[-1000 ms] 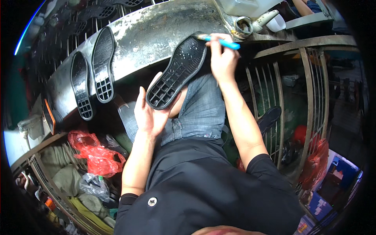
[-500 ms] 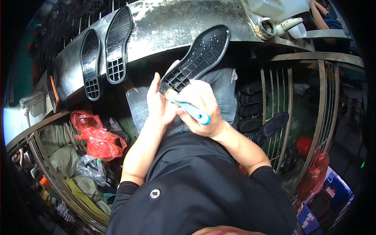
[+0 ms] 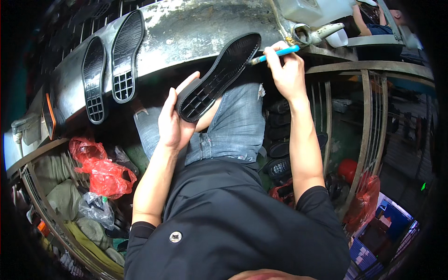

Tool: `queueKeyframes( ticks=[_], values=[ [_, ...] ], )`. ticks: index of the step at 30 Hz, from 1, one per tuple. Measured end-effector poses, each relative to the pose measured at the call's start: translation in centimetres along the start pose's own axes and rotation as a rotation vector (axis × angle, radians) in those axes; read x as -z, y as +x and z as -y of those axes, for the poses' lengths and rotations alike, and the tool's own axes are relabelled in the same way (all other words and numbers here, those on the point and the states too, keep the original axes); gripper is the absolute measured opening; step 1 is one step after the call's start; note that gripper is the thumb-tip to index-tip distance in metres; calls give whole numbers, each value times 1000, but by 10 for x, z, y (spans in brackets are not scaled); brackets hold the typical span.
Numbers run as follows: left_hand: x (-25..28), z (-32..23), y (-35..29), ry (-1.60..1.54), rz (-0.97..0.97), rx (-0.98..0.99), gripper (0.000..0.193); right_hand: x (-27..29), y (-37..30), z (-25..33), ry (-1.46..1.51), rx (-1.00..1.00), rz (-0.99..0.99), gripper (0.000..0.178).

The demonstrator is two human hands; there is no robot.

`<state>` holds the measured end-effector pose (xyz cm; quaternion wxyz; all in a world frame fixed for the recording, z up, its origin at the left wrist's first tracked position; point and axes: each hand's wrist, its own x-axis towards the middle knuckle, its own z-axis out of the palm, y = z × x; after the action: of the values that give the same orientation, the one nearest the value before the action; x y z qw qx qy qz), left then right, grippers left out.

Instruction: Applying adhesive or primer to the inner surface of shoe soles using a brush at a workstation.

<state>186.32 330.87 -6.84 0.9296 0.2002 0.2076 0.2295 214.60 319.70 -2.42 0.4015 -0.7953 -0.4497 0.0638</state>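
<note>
My left hand (image 3: 176, 119) grips the heel end of a black shoe sole (image 3: 219, 74), its inner side with the heel grid facing up. The sole slants above my lap, toe end up and to the right over the bench's edge. In my right hand (image 3: 287, 70) is a blue-handled brush (image 3: 276, 54), its fingers closed round the handle. The bristles are at the sole's right edge near the toe; whether they touch it I cannot tell. Two more black soles, one longer (image 3: 127, 56) and one shorter (image 3: 94, 79), lie on the bench's left part with their grids toward me.
The worn metal bench (image 3: 186, 37) stretches across the front. A metal spouted pot (image 3: 310, 33) and a translucent container (image 3: 305, 11) stand at its right. Slatted racks flank me, with a red plastic bag (image 3: 105, 175) at left. Another person's arm (image 3: 360, 21) shows at far right.
My right hand with the brush has moved from the sole's heel up and right to near its toe. The view has shifted slightly, and the sole now sits a little lower left.
</note>
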Motion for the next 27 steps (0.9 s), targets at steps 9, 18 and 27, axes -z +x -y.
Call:
queueKeyframes(
  ticks=[9, 18, 27],
  values=[
    [1, 8, 0, -178, -64, 66, 71, -50, -20, -2, 123, 131, -331, 14],
    [19, 12, 7, -403, -98, 122, 70, -56, -56, 29, 401, 108, -45, 9],
    [10, -19, 26, -198, 38, 99, 74, -45, 32, -14, 123, 184, -568, 14]
  ],
)
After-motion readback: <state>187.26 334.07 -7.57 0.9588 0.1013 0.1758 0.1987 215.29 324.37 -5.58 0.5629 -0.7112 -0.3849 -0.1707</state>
